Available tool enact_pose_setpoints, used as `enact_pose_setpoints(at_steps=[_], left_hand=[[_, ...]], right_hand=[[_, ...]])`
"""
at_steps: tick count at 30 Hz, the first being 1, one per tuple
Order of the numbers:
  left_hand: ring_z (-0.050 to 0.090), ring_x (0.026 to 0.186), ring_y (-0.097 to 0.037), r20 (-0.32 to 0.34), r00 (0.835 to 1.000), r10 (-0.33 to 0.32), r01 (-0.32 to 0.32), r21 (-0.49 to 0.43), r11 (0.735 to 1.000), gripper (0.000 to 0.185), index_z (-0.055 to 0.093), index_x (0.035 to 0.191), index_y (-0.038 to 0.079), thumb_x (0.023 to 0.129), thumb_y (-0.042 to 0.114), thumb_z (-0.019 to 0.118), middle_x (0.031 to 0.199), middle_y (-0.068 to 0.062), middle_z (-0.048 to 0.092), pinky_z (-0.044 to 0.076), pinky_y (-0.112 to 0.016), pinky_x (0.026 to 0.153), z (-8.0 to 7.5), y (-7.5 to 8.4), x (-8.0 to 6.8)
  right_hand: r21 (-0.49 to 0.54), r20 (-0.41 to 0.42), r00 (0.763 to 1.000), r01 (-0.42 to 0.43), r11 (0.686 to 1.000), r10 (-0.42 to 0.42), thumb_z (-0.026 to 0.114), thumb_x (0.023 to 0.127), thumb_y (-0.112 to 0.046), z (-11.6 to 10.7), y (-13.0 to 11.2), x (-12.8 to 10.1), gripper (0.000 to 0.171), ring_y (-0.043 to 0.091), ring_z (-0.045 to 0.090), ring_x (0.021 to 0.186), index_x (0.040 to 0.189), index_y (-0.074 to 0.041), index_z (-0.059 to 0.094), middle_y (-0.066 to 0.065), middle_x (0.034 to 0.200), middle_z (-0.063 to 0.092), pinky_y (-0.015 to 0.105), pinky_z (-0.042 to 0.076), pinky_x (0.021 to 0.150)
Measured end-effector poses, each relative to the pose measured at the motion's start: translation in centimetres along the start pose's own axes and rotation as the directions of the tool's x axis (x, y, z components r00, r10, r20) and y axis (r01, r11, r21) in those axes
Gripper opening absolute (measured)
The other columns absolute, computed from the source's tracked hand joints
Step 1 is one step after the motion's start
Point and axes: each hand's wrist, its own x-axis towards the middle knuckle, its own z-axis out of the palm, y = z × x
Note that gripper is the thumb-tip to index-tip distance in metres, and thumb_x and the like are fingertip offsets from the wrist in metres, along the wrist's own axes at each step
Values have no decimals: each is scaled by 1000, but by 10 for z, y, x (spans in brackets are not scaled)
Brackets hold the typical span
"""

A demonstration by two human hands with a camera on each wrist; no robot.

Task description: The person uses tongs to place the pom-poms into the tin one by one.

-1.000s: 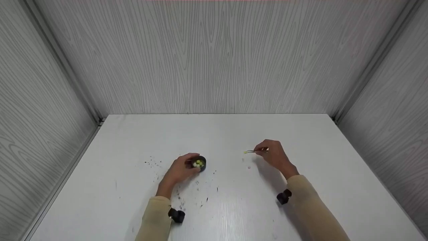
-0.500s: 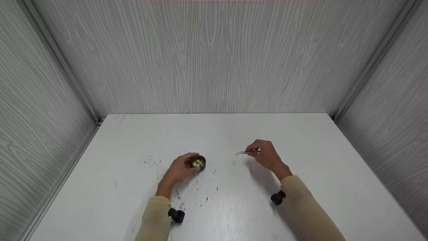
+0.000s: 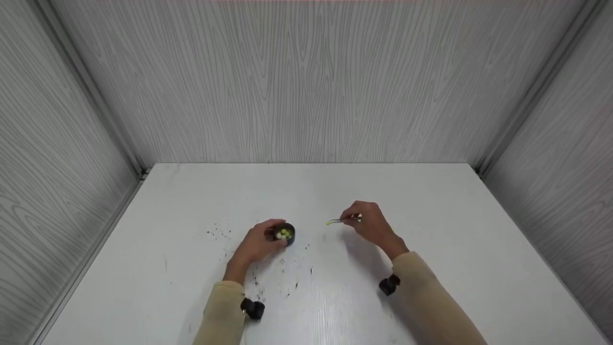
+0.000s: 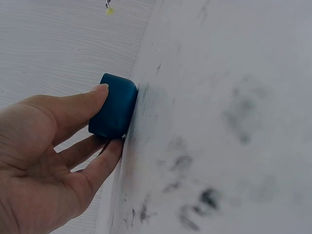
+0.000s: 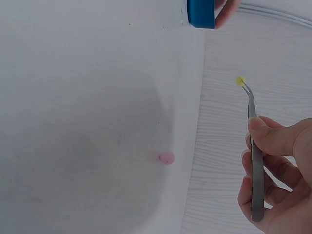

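My left hand [image 3: 257, 243] grips a small round dark-blue container [image 3: 286, 234] that stands on the white table [image 3: 431, 201]. Several yellow and white beads lie inside it. In the left wrist view, thumb and fingers of the left hand [image 4: 53, 146] curl round the container [image 4: 114, 112]. My right hand [image 3: 368, 223] pinches metal tweezers [image 3: 342, 220] with a yellow bead [image 3: 328, 222] at their tip, held above the table a short way right of the container. The right wrist view shows the tweezers [image 5: 254, 146], the bead [image 5: 240, 81] and the container [image 5: 201, 13] beyond.
A small pink bead [image 5: 166, 158] lies on the table under the right hand. Dark specks [image 3: 258, 282] are scattered around the left hand. Grey wood-grain walls [image 3: 306, 81] close in the table at the back and both sides.
My right hand has moved left with the tweezers and the yellow bead, closer to the container. The left hand and the container have stayed put.
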Motion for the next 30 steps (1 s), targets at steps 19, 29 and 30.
enact_pose_setpoints(at_steps=[19,29,30], left_hand=[[58,135,-37,8,1000,18,-18,-30,999,54,57,146,9,94,9,74,144,-16,60,46,-53,115,1,5,4],[59,132,-38,19,999,28,-27,-15,1000,54,57,145,7,94,9,74,144,-18,61,46,-55,114,1,4,4],[59,132,-38,17,999,32,-32,-9,999,54,57,145,7,94,9,74,144,-18,61,46,-55,114,1,3,4]], right_hand=[[35,-20,1000,12,999,-12,80,85,4,9,-10,8,13,18,69,83,90,-7,82,6,86,74,32,59,74],[30,-8,1000,25,999,-25,80,85,3,19,-15,8,11,18,71,84,90,-8,83,6,87,75,33,61,75],[30,-8,1000,27,999,-27,79,86,3,20,-16,9,11,19,71,84,90,-7,83,6,87,75,34,61,75]])
